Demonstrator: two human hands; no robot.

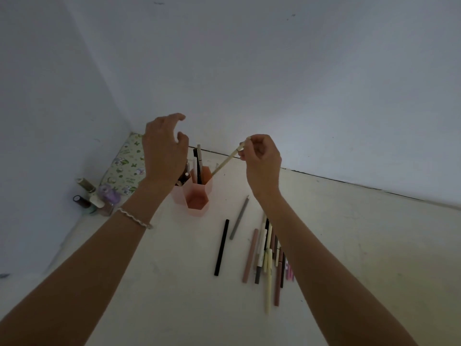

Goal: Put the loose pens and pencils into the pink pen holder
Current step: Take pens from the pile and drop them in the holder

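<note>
So the cream pencil (225, 162), probably light and stiff, slants tip-down into the pink pen holder (198, 196). The right hand (262, 161) grip pinches its top end, a good spot. The left hand (164, 151) hovers open. Loose pens (269, 255) wait on the worktop (349, 245).

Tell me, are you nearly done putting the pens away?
Not yet. A few pens stand in the pink pen holder. The right hand pinches a cream pencil at its rim; the left hand hovers open. A black pen, grey pen and a pile lie loose.
</note>
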